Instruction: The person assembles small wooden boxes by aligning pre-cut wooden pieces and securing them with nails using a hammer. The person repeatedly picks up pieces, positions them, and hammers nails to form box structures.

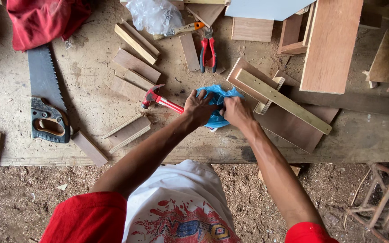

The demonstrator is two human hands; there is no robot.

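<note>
A crumpled blue plastic bag (217,101) sits bunched between both hands' fingers. A clear, crinkled plastic bag (155,15) lies well beyond the grip, toward the bench's far edge, slightly left.

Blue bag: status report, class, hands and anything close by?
Left hand and right hand both gripping blue bag. Hammer touching left hand. Wood frame beside right.

A rough woodworking shop: a sawdust-strewn workbench (365,139) carries a handsaw (46,96) at left, a claw hammer (160,100), pliers (208,53) farther off, and offcuts (133,67) throughout.
</note>
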